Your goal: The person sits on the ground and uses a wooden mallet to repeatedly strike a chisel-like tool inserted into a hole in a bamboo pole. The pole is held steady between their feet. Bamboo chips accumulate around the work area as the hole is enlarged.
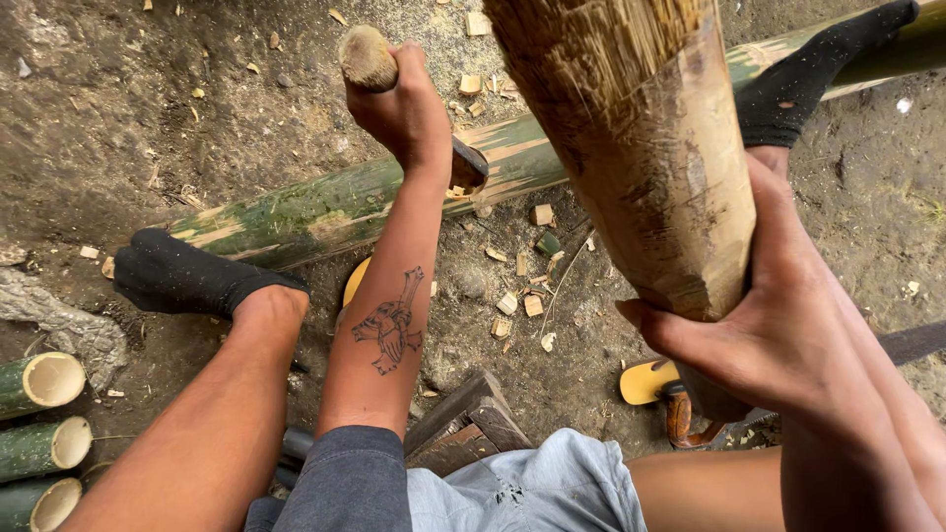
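My left hand [399, 103] grips the round wooden handle [367, 57] of a chopping knife. Its dark blade [469, 164] is set into a long green bamboo pole [325, 209] that lies across the dirt. My right hand [759, 340] holds a thick, worn bamboo mallet [641, 148] raised close to the camera, above and to the right of the blade. Both my feet wear black socks and rest on the pole, the left foot [187, 278] at its near end and the right foot [813, 74] farther along.
Three cut green bamboo sections [44, 414] lie at the lower left beside a grey root or stone [64, 325]. Pale wood chips [520, 300] litter the dirt. Yellow sandals [645, 379] and a wooden stool [463, 426] are under me.
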